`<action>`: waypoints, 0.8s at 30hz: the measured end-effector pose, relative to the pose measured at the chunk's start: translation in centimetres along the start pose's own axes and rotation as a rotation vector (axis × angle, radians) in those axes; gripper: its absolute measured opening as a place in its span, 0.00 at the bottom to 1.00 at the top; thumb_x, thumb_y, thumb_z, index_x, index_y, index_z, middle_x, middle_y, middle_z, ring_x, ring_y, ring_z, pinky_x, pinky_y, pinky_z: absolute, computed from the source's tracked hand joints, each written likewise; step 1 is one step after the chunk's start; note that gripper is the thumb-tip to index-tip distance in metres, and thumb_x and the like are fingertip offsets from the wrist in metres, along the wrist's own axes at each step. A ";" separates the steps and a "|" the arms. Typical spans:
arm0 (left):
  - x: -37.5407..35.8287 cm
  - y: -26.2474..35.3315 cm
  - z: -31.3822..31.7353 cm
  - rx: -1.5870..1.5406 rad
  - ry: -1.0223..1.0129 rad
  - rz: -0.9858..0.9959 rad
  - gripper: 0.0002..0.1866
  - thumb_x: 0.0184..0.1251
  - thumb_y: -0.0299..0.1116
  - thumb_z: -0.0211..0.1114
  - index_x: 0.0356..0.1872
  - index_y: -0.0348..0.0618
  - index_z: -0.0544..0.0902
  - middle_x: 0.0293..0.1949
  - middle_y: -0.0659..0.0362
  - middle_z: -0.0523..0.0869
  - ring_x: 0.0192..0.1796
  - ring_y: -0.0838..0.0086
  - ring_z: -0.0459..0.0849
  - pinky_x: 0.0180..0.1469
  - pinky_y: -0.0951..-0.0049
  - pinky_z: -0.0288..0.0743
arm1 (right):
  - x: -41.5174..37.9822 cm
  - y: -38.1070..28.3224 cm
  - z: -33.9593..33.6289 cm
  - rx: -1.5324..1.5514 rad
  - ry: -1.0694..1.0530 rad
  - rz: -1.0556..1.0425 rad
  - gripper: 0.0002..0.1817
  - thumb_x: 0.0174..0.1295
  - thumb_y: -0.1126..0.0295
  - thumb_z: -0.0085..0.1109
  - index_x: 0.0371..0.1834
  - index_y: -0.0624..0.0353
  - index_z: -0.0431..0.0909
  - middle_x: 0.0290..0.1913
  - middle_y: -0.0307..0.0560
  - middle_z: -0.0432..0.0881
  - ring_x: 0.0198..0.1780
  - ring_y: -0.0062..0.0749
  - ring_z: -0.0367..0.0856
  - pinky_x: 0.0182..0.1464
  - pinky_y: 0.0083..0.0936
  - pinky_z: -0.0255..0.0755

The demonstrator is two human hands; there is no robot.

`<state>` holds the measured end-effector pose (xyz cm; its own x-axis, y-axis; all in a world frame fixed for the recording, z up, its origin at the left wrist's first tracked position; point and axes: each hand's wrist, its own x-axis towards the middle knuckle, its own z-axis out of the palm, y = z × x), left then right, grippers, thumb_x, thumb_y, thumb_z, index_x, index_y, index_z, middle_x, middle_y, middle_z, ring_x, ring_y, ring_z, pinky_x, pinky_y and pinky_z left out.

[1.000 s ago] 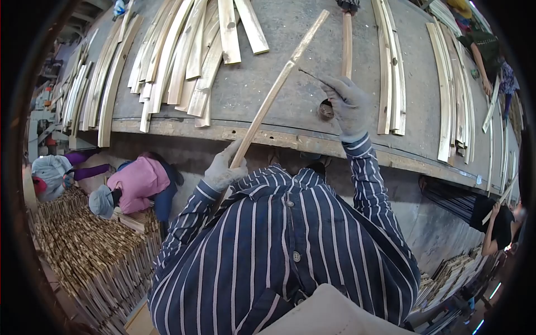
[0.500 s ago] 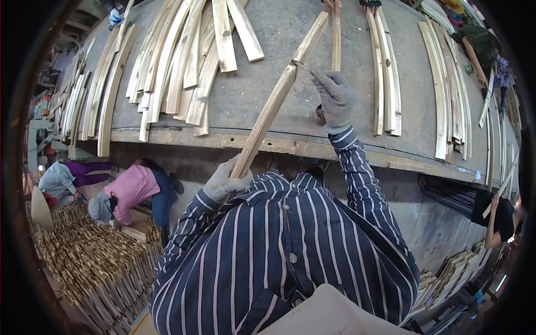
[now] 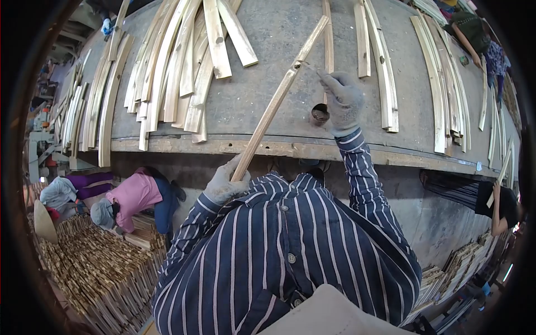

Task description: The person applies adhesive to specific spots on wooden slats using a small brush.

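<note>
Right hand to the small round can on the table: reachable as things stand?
Probably yes: the right hand hovers close by the can, with nothing apparent between them. It does pinch a thin tool, which may hamper a full grasp.

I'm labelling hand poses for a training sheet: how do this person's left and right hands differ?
The left hand grips the lower end of a wooden strip, while the right hand holds a thin tool near the dark spot on that strip.
The left hand sits close to the striped shirt; the right hand reaches farther out, seen against the table.
Both are gloved in pale grey.
</note>
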<state>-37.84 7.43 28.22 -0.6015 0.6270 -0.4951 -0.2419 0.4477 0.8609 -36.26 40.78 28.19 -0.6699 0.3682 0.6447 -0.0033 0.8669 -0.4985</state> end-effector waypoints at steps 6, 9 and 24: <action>0.2 -0.5 0.4 0.186 0.098 0.105 0.29 0.52 0.24 0.65 0.60 0.38 0.74 0.32 0.64 0.78 0.32 0.82 0.74 0.37 0.79 0.72 | -0.1 -0.6 0.1 0.004 -0.039 -0.009 0.11 0.54 0.71 0.63 0.41 0.46 0.86 0.32 0.38 0.83 0.32 0.32 0.82 0.32 0.26 0.74; -0.1 0.1 0.2 0.123 0.054 0.046 0.29 0.52 0.25 0.65 0.60 0.38 0.74 0.32 0.64 0.78 0.32 0.82 0.74 0.37 0.80 0.72 | -0.4 -0.7 0.1 0.001 -0.049 -0.033 0.12 0.54 0.71 0.63 0.42 0.46 0.86 0.33 0.38 0.82 0.32 0.32 0.81 0.32 0.26 0.74; -0.5 0.4 0.1 -0.217 -0.157 -0.034 0.34 0.50 0.23 0.65 0.64 0.38 0.70 0.27 0.65 0.75 0.27 0.85 0.71 0.31 0.84 0.68 | -0.8 1.0 1.0 0.280 0.046 0.015 0.13 0.54 0.77 0.62 0.43 0.53 0.85 0.32 0.43 0.83 0.33 0.32 0.83 0.34 0.23 0.75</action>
<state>-37.52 7.39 28.83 -0.4691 0.7128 -0.5215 -0.4277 0.3333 0.8403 -36.48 41.04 26.55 -0.6373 0.4003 0.6585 -0.2032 0.7369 -0.6447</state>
